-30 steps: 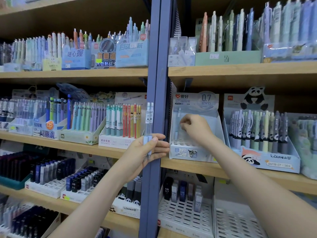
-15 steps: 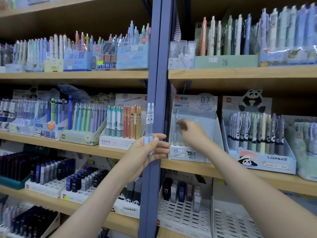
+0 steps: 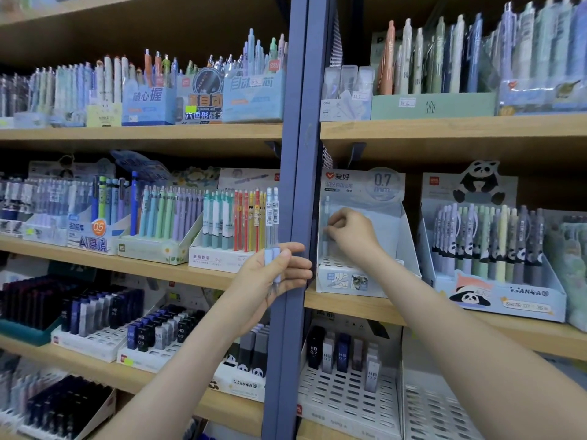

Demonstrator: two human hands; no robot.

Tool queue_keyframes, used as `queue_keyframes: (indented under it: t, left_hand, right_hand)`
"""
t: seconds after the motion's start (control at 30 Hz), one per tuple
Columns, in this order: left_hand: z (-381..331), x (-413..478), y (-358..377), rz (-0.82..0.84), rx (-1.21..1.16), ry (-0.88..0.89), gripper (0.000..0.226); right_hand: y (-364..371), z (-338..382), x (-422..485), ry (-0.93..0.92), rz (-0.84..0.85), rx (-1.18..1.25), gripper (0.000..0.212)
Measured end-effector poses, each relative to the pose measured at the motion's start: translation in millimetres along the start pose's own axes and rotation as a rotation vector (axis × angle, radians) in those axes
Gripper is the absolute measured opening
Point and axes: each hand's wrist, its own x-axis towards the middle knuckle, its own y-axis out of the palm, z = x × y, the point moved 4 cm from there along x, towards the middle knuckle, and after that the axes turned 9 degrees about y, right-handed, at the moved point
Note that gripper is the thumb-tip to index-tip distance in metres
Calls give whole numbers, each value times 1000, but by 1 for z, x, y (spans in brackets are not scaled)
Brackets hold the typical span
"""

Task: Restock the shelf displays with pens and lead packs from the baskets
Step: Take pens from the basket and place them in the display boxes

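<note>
Wooden shelves [image 3: 444,134] are running across the whole view, and a blue post [image 3: 298,154] is splitting them down the middle. Left of the post, pen displays [image 3: 165,223] are crowding the middle shelf. Right of it, a panda box [image 3: 508,293] is sitting full of pastel pens. Just beside that, hard against the post, a pale 0.7 box [image 3: 387,236] is standing nearly bare, its holed base showing. One shelf down, a white tray [image 3: 343,401] is carrying a short row of lead packs [image 3: 341,350] at its back, all upright.

Now the hands. The left hand [image 3: 270,274] is hovering in front of the post, fingers curled and gripping two pens [image 3: 272,217]. They are pointing straight up, side by side and touching, barcode stickers facing out, their lower ends buried in the fist.

The right hand [image 3: 349,231] is reaching into the 0.7 box, fingers bunched and pinching a single clear pen [image 3: 326,217]. That pen is standing upright at the box's left edge, and its lower end is reaching down towards the holes. Whether it is sitting in a hole I cannot tell, since the view is blurring there
</note>
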Motion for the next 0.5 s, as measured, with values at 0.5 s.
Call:
queue_keyframes:
  t: [0.5]
  left_hand:
    - [7,-3,0,6,-52,-38,26]
  right_hand:
    - [5,0,-2,-83,130,-109,8]
